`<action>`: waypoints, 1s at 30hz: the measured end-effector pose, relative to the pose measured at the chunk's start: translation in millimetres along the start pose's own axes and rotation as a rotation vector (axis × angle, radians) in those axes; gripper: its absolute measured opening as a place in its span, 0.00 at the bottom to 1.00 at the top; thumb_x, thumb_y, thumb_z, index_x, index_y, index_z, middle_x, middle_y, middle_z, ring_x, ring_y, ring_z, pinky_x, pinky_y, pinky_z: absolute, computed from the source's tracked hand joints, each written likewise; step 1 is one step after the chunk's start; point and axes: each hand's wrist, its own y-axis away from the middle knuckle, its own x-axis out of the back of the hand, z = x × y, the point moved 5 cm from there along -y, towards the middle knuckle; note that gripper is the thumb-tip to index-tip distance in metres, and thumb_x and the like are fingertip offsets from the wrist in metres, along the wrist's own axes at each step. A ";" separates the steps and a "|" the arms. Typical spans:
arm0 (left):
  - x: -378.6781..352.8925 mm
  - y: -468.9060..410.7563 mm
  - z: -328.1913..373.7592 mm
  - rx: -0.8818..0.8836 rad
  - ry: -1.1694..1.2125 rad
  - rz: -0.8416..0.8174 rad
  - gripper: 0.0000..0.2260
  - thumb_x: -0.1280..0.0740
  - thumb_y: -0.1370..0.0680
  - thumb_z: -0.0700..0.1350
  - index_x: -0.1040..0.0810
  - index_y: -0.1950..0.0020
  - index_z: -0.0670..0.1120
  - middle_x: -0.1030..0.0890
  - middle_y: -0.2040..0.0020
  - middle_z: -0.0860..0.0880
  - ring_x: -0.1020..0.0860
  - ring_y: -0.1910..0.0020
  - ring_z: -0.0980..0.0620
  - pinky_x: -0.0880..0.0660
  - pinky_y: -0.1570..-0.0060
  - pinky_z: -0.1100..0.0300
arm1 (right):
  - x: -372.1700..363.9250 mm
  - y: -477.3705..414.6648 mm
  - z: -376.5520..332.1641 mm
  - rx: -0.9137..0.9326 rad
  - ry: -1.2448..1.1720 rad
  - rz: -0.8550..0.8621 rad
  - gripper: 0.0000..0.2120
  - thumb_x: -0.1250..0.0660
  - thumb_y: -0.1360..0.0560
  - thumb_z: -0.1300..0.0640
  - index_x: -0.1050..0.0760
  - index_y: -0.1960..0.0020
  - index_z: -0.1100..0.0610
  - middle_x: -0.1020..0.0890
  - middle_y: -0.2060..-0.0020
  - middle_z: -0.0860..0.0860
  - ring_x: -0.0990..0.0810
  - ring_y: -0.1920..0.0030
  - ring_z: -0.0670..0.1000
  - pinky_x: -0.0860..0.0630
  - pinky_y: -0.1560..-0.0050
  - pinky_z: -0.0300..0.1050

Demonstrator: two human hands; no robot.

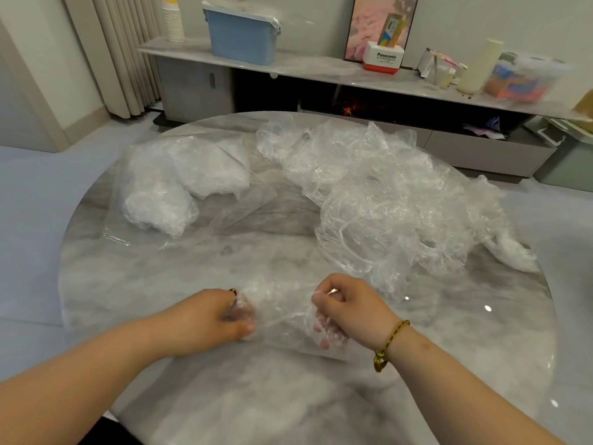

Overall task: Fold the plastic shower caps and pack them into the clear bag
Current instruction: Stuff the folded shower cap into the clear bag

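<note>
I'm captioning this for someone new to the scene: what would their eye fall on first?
First, the big heap of crumpled shower caps sprawled over the far right of the round marble table. Then, near the front edge, the left hand and right hand gripping one shower cap between them. At far left lies the clear bag, already holding whitish bundles.

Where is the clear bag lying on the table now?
In the head view the clear bag lies far left on the table, left of the loose cap pile.
</note>
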 end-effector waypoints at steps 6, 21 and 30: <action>11.7 -11.3 1.9 0.163 0.101 0.255 0.12 0.35 0.23 0.48 0.28 0.40 0.52 0.24 0.57 0.54 0.25 0.63 0.57 0.29 0.61 0.69 | -4.5 -11.8 13.3 -0.022 0.339 0.160 0.08 0.41 0.23 0.57 0.31 0.61 0.50 0.26 0.70 0.46 0.26 0.69 0.46 0.27 0.62 0.40; -38.7 -34.2 19.7 -0.121 -0.663 0.234 0.34 0.66 0.32 0.58 0.54 0.28 0.44 0.53 0.27 0.51 0.53 0.27 0.55 0.69 0.35 0.66 | -23.3 -12.6 2.3 0.368 0.911 0.542 0.16 0.41 0.33 0.60 0.23 0.48 0.53 0.18 0.55 0.50 0.20 0.53 0.53 0.20 0.59 0.45; -43.8 -36.1 12.2 -0.130 -0.680 0.120 0.23 0.46 0.28 0.52 0.19 0.44 0.45 0.19 0.44 0.50 0.21 0.45 0.54 0.50 0.35 0.61 | -45.6 -22.8 23.8 0.268 1.029 0.280 0.37 0.68 0.19 0.49 0.18 0.49 0.53 0.17 0.48 0.47 0.19 0.47 0.46 0.36 0.42 0.44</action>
